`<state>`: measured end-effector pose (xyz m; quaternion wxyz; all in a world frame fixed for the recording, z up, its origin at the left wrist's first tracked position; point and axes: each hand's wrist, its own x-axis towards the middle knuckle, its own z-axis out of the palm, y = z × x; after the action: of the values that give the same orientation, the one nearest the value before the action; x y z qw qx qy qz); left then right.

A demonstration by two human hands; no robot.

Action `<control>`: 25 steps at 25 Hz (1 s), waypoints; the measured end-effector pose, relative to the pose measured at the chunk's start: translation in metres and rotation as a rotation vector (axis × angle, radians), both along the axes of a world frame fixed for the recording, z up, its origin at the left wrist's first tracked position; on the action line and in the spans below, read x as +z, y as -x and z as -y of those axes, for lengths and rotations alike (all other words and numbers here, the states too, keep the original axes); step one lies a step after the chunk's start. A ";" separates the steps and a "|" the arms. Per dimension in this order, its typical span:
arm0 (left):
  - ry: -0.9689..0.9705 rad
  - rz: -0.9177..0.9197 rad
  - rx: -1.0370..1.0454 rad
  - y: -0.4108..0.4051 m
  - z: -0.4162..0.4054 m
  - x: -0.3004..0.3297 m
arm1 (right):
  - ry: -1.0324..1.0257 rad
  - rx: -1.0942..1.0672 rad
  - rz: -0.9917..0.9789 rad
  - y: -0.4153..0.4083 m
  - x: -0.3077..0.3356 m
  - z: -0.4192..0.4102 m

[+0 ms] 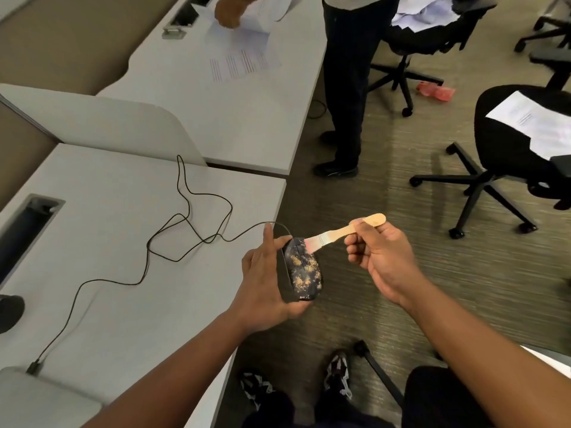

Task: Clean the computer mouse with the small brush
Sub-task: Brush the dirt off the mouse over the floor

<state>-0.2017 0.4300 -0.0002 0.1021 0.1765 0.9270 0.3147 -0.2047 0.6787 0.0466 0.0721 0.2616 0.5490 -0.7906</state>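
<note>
The left hand [262, 285] cradles the dark, tan-speckled wired computer mouse [302, 270] just off the white table [123, 273] edge, while the right hand [380, 254] pinches the small wooden-handled brush [340, 231], bristles touching the mouse's front end, handle slanting up-right.

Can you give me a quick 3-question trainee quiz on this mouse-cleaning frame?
1. True or false: the mouse rests on the desk.
2. Which hand holds the brush? A) left hand B) right hand
3. Which part of the mouse do the bristles touch?

Key
1. False: the left hand holds it off the desk edge, above the carpet.
2. B.
3. The front end, near the cable and scroll wheel; tan grime covers the top behind it.
</note>
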 end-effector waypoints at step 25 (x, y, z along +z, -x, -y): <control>-0.145 0.036 -0.078 -0.016 -0.007 0.007 | 0.017 0.087 -0.012 0.007 -0.007 -0.021</control>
<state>-0.1853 0.4366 0.0072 0.1179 0.2139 0.8923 0.3797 -0.2120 0.6993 0.0397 0.1053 0.2321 0.5534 -0.7929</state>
